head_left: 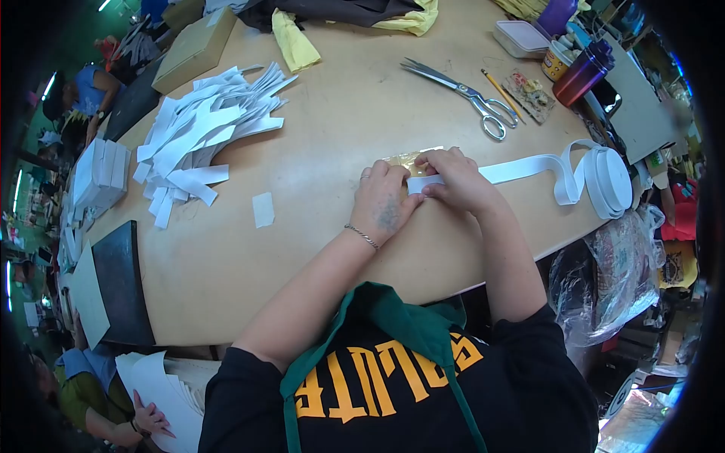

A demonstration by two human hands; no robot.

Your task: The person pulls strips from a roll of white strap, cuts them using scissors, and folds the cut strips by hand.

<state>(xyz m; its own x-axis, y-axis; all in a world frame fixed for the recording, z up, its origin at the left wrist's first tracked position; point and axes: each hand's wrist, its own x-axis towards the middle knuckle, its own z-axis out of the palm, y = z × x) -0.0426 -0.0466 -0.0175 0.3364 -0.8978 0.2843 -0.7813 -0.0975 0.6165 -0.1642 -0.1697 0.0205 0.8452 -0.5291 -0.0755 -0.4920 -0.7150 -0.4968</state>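
Observation:
A flat white elastic band [521,167] runs from its roll [609,183] at the right across the table to my hands. My right hand [458,180] is closed, pinching the band near its end between thumb and fingers. Beside it, my left hand [384,200] has its fingers bent and its thumb at the band's free end. Under the fingertips of both hands lies a shiny gold-coloured flat piece [408,160], partly covered. Left of my hands sits a heap of cut white strips [204,128].
Large scissors [467,94], a pencil [500,92] and a purple-red bottle [583,73] are at the upper right. A small pale patch [263,210] is on the table [317,151]. Yellow and dark cloth [332,15] lies at the far edge. Another person's hand [149,417] holds white sheets at the lower left.

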